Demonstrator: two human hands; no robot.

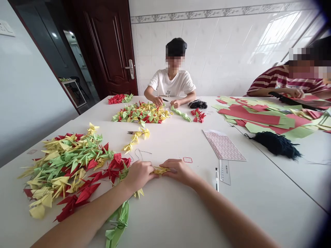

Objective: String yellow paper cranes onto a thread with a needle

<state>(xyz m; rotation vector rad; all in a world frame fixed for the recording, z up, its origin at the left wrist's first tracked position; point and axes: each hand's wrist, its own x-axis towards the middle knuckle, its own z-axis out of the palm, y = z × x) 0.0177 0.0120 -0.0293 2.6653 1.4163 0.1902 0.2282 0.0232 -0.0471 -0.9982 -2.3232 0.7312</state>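
Note:
Between my left hand [139, 175] and my right hand [181, 172] is a small bundle of yellow folded paper [160, 170], low over the white table. The fingers of both hands are closed on its two ends and partly cover it. Red paper cranes [113, 168] lie just left of my left hand. Below that wrist, a green folded paper string [120, 224] tied with dark thread runs toward the near edge. A loose dark thread [139, 154] curls on the table beyond my left hand.
A big pile of paper cranes [69, 162] covers the left side. Ahead are yellow cranes [136, 137] and another pile [141, 113] before a person in white. To the right lie a sticker sheet [223, 144], a ruler [224, 172], a pen [217, 179], black yarn [275, 144] and paper sheets [261, 115].

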